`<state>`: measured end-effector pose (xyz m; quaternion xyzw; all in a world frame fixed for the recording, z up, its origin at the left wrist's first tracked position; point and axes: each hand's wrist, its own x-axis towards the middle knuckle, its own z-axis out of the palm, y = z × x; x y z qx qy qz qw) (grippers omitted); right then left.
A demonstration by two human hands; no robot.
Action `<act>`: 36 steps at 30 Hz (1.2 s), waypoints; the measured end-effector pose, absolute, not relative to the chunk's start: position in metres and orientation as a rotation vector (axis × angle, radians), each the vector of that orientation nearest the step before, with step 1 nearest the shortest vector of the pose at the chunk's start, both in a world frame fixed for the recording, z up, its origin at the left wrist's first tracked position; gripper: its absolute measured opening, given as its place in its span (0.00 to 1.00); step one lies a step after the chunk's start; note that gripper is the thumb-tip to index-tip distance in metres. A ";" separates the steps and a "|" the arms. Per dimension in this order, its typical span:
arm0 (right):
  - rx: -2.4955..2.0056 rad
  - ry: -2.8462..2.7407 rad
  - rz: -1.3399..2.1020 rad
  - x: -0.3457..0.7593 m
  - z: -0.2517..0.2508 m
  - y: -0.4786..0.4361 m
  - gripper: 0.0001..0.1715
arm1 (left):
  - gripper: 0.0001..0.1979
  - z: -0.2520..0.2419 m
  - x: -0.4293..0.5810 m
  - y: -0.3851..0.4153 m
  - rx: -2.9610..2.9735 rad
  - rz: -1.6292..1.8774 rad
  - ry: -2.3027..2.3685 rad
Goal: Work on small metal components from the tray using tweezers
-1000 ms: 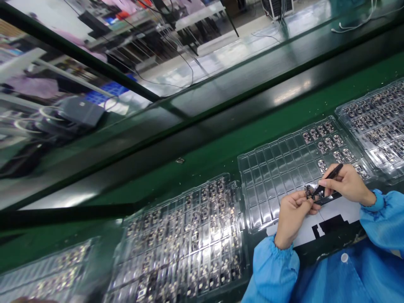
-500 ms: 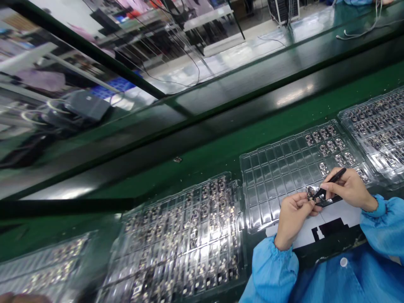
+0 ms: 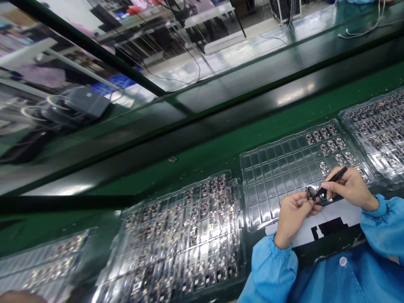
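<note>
From where I stand, the left hand (image 3: 292, 213) pinches a small circuit board (image 3: 308, 192) at its fingertips. The right hand's (image 3: 352, 187) fingers close round a slim black tool (image 3: 339, 173), its tip at the board; contact I can't tell. Beyond the left fingers lies a clear tray (image 3: 268, 168).

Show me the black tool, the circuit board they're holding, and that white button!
Black tool (image 3: 336, 176): head view, upper shaft.
Circuit board (image 3: 309, 193): head view, its face.
White button (image 3: 343, 261): head view, its middle.
</note>
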<state>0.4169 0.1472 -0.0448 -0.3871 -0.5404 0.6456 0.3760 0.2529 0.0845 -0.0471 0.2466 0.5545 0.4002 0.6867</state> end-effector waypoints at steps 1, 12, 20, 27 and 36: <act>-0.988 -1.386 1.649 0.417 -0.045 0.147 0.16 | 0.12 -0.047 0.253 0.084 0.554 0.894 1.241; -0.965 -1.438 1.610 0.417 -0.044 0.147 0.16 | 0.13 -0.045 0.253 0.084 0.560 0.885 1.261; -0.922 -1.506 1.563 0.418 -0.045 0.146 0.11 | 0.10 -0.048 0.253 0.083 0.588 0.890 1.248; -0.867 -1.546 1.443 0.422 -0.044 0.144 0.07 | 0.10 -0.050 0.253 0.084 0.527 0.907 1.244; -0.882 -1.543 1.476 0.421 -0.048 0.144 0.08 | 0.12 -0.049 0.253 0.083 0.500 0.912 1.243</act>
